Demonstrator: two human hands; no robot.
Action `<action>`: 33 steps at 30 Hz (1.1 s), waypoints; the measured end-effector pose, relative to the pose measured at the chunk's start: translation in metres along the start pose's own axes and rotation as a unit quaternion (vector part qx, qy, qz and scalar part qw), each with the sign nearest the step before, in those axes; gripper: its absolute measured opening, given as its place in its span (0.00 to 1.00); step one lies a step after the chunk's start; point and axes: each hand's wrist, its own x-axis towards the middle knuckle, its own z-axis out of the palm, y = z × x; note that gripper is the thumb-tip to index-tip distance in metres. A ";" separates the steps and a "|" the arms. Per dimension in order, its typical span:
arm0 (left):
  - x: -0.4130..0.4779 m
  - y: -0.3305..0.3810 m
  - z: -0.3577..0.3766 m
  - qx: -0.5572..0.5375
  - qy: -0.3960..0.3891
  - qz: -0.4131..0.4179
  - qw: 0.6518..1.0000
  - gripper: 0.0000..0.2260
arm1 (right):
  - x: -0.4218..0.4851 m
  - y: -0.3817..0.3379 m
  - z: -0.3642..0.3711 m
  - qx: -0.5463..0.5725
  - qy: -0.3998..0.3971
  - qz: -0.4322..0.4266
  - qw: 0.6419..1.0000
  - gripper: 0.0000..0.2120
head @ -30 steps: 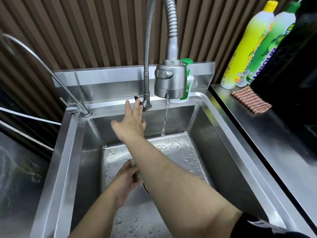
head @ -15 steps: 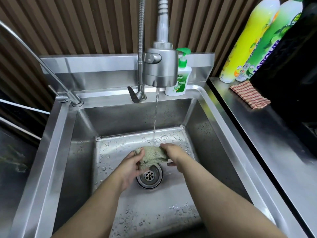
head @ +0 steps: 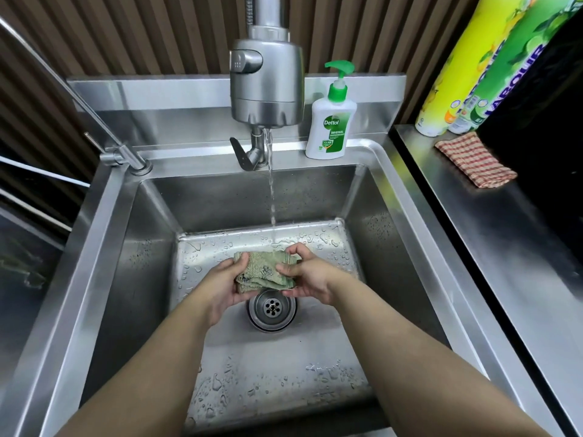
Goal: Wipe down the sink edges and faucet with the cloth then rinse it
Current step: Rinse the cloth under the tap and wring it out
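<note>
A crumpled green cloth (head: 263,271) is held low in the steel sink (head: 104,247), just above the drain (head: 272,308). My left hand (head: 225,287) grips its left side and my right hand (head: 307,275) grips its right side. The faucet head (head: 266,86) hangs over the back of the basin, and a thin stream of water (head: 270,190) falls from it onto the far edge of the cloth by my right fingers. The black faucet lever (head: 239,152) sits at the faucet base.
A Dettol soap pump bottle (head: 331,121) stands on the back ledge right of the faucet. A thin second tap (head: 123,156) rises at the back left corner. On the right counter lie a checked cloth (head: 476,159) and two dish-soap bottles (head: 467,67).
My right hand left the faucet lever and came down to the cloth, so both hands now hold it under the running water. The view has dropped closer to the basin.
</note>
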 end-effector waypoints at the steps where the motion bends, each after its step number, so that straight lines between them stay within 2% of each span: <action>1: 0.001 -0.001 0.001 0.005 0.008 -0.014 1.000 0.17 | 0.001 0.002 0.001 -0.018 0.001 -0.001 1.000 0.12; 5: 0.004 -0.008 0.011 0.030 0.018 -0.049 0.998 0.16 | 0.001 0.012 0.002 -0.071 0.018 -0.013 0.997 0.15; 12: 0.003 -0.008 0.020 0.045 -0.004 -0.036 0.998 0.15 | -0.006 0.009 -0.008 -0.099 0.031 -0.026 0.994 0.16; 13: 0.001 -0.009 0.019 0.050 -0.007 -0.029 0.998 0.15 | -0.009 0.005 -0.010 -0.127 0.022 -0.012 0.992 0.15; 15: -0.002 -0.010 0.016 0.058 -0.020 -0.010 0.998 0.14 | -0.012 -0.008 -0.016 -0.257 0.019 0.002 0.966 0.12; 17: -0.006 -0.010 0.011 0.042 -0.034 0.009 0.999 0.13 | -0.010 -0.032 -0.019 -0.347 0.062 -0.048 0.935 0.14; 20: -0.012 -0.009 0.009 -0.013 -0.047 0.027 0.998 0.14 | -0.004 -0.086 -0.003 -0.302 0.110 -0.197 0.926 0.13; 23: -0.016 -0.005 0.009 -0.031 -0.061 0.048 0.997 0.20 | 0.008 -0.138 0.026 -0.233 0.099 -0.270 0.929 0.14; 28: -0.018 -0.001 0.001 -0.071 -0.063 0.066 0.993 0.19 | 0.038 -0.182 0.062 -0.282 0.088 -0.242 0.924 0.18; 31: -0.020 -0.004 -0.001 -0.066 -0.057 0.069 0.994 0.15 | 0.052 -0.188 0.071 -0.260 0.093 -0.202 0.940 0.15; 33: -0.021 -0.006 0.001 -0.059 -0.052 0.068 0.995 0.11 | 0.053 -0.191 0.068 -0.233 0.069 -0.199 0.949 0.14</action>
